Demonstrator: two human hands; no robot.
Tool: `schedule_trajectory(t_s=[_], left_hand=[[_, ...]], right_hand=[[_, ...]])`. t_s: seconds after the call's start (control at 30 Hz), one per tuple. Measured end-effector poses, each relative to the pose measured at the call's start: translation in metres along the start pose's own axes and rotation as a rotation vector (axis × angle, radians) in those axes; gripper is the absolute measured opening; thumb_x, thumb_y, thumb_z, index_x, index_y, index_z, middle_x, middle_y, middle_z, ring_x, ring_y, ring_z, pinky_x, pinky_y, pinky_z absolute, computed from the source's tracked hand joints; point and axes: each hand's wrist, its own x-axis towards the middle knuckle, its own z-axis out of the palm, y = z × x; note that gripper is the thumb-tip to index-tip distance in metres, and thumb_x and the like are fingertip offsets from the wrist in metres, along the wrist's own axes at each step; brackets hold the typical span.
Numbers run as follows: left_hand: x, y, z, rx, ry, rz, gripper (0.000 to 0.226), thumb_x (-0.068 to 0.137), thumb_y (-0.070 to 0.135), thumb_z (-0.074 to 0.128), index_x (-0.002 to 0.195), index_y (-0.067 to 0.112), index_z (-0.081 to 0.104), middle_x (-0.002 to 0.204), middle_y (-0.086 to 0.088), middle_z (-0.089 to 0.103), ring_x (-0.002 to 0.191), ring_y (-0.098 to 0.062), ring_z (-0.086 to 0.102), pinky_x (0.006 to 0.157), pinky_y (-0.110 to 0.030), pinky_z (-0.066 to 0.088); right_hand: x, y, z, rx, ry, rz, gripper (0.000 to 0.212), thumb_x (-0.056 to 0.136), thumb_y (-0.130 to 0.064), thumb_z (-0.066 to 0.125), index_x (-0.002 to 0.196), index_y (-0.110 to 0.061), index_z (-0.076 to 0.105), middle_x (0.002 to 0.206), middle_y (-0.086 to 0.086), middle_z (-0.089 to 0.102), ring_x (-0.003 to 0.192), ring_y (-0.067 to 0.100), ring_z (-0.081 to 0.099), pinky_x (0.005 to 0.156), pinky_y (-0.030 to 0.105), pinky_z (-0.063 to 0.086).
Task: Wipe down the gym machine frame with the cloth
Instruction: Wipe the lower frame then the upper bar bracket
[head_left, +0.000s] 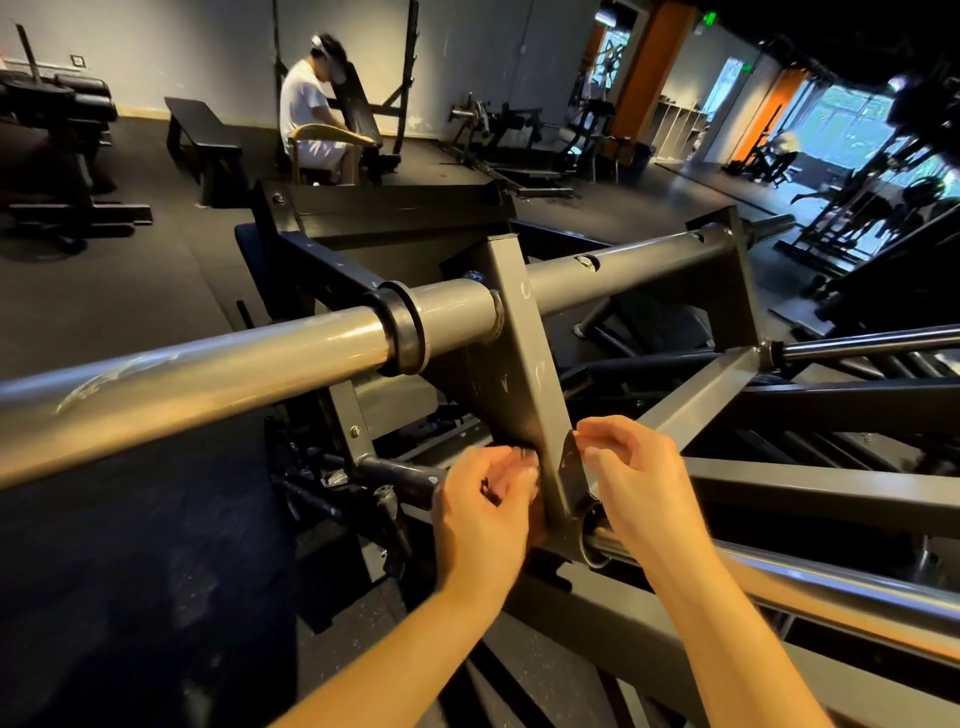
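Low on the gray upright (524, 364) of the frame (810, 480), both hands are in from the bottom edge of the head view, forearms rising side by side. The left hand (485, 501) sits against the upright's left face, back of the hand toward me, wrist straight and fingers curled inward. Its fingertips are motion-blurred and I cannot tell what, if anything, they hold. The right hand (636, 480) is just right of the upright and slightly higher. Its fingers are curled, and thumb and forefinger are pinched on the top corner of a dark gray flap that I read as the cloth (571, 465). The flap lies flat against the upright's right edge, just above the pivot at its foot. Whether it passes behind the upright to the left hand is hidden. The hands are apart, with the upright between them. A thick gray bar (208, 374) crosses the upright higher up, with a black collar (405, 332) on it left of the joint. A chrome rod (841, 584) runs from the pivot to the lower right under the right forearm. Far back, a person (306, 104) in white sits at another machine, with a black bench (202, 130) to their left on the dark floor (130, 291).
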Motion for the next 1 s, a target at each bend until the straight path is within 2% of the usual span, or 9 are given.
schedule_trajectory(t_s=[0.17,0.27,0.4,0.47,0.53,0.7,0.77,0.87,1.0], left_hand=[[0.059,0.027,0.0,-0.07,0.218,0.04,0.014,0.095,0.028,0.07,0.107,0.034,0.067,0.099,0.019,0.067,0.099,0.009,0.061,0.08,-0.007,0.051],[0.037,0.013,0.006,-0.096,0.209,-0.063,0.014,0.096,0.032,0.069,0.11,0.03,0.069,0.099,0.014,0.07,0.097,0.003,0.065,0.083,-0.026,0.059],[0.028,0.012,0.002,-0.059,0.151,-0.16,0.007,0.095,0.024,0.07,0.097,0.03,0.067,0.087,0.011,0.068,0.083,0.011,0.063,0.072,-0.029,0.063],[0.042,0.024,0.0,-0.094,0.173,-0.09,0.007,0.096,0.025,0.07,0.102,0.028,0.067,0.089,0.013,0.066,0.082,0.012,0.063,0.06,-0.018,0.059],[0.055,0.03,0.002,-0.088,0.222,-0.002,0.011,0.096,0.025,0.071,0.107,0.026,0.068,0.093,0.014,0.067,0.089,0.012,0.062,0.069,-0.008,0.052],[0.06,0.009,0.0,-0.105,0.283,-0.211,0.012,0.096,0.02,0.067,0.086,0.026,0.064,0.086,0.008,0.065,0.089,-0.013,0.065,0.067,-0.026,0.056],[0.057,0.011,-0.002,-0.078,0.226,-0.179,0.005,0.096,0.023,0.068,0.094,0.028,0.067,0.09,0.011,0.066,0.089,-0.009,0.066,0.069,-0.037,0.062],[0.058,0.032,-0.002,-0.079,0.2,-0.062,0.011,0.094,0.028,0.072,0.096,0.036,0.065,0.091,0.017,0.066,0.089,0.005,0.064,0.075,-0.026,0.056],[0.076,0.032,-0.004,-0.222,0.308,-0.228,0.016,0.094,0.023,0.07,0.089,0.036,0.062,0.092,0.009,0.069,0.087,-0.011,0.069,0.083,-0.042,0.06]], right_hand=[[-0.002,0.001,0.002,-0.022,0.003,-0.03,0.029,0.103,-0.018,0.057,0.129,-0.028,0.064,0.116,-0.012,0.067,0.092,-0.007,0.057,0.057,0.007,0.041],[-0.001,0.001,0.003,-0.03,0.006,-0.033,0.029,0.103,-0.017,0.057,0.129,-0.028,0.065,0.115,-0.013,0.067,0.092,-0.008,0.056,0.063,0.008,0.04],[-0.002,0.001,0.001,-0.036,0.003,-0.023,0.028,0.104,-0.018,0.055,0.128,-0.027,0.065,0.114,-0.012,0.067,0.09,-0.006,0.057,0.058,0.007,0.042],[-0.002,0.0,0.001,-0.048,-0.002,-0.024,0.029,0.104,-0.017,0.055,0.129,-0.027,0.064,0.115,-0.012,0.067,0.087,-0.006,0.058,0.051,0.005,0.042],[-0.002,0.0,0.001,-0.054,0.0,-0.014,0.029,0.104,-0.017,0.055,0.13,-0.028,0.064,0.116,-0.011,0.067,0.085,-0.007,0.058,0.049,0.004,0.042],[-0.003,-0.003,-0.001,-0.079,-0.001,-0.022,0.029,0.104,-0.016,0.055,0.13,-0.028,0.063,0.114,-0.011,0.067,0.081,-0.005,0.058,0.048,0.004,0.041],[-0.004,-0.004,-0.001,-0.09,0.003,-0.026,0.03,0.104,-0.016,0.055,0.131,-0.027,0.064,0.114,-0.012,0.066,0.084,-0.006,0.057,0.05,0.006,0.041],[-0.004,-0.004,0.0,-0.094,0.013,-0.032,0.031,0.104,-0.017,0.055,0.132,-0.028,0.063,0.119,-0.011,0.066,0.086,-0.008,0.055,0.05,0.005,0.041],[-0.004,-0.002,-0.001,-0.097,0.012,-0.03,0.031,0.104,-0.018,0.054,0.132,-0.029,0.062,0.12,-0.011,0.066,0.085,-0.008,0.055,0.049,0.004,0.041]])
